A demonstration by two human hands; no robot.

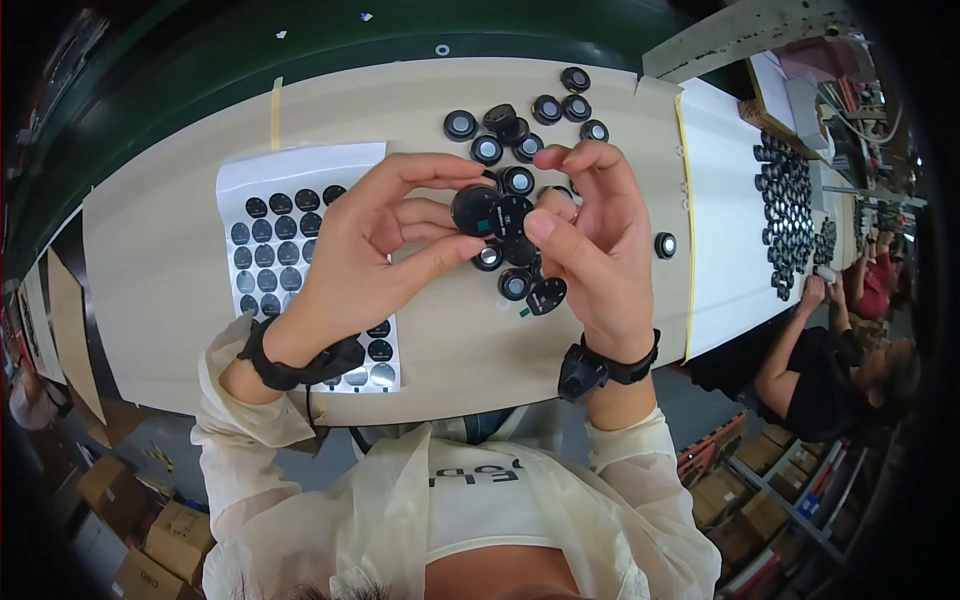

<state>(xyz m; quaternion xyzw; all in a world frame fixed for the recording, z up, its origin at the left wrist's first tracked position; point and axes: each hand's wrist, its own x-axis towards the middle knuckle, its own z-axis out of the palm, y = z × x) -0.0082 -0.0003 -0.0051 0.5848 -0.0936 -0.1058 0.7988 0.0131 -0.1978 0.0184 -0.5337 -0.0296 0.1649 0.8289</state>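
Note:
My left hand [360, 250] pinches a black round knob-like part [470, 208] between thumb and fingertips, its dark flat face toward me. My right hand [605, 255] holds a round black sticker [513, 214] with pale print between thumb and forefinger, right at the part's edge; whether they touch, I cannot tell. A small green tab shows between them. Below lie more black round parts with silver-grey centres [516, 284], and a round black piece with a green tab [546, 296]. Left of my hands is a white sheet of round black stickers [262, 229], partly covered by my left forearm.
Several black round parts [546, 109] are scattered at the table's far middle; one loose part [665, 245] sits to the right. Across the yellow-edged seam, many similar parts [785, 215] cover a white surface, where a co-worker [830, 360] sits. Cardboard boxes [180, 535] are at lower left.

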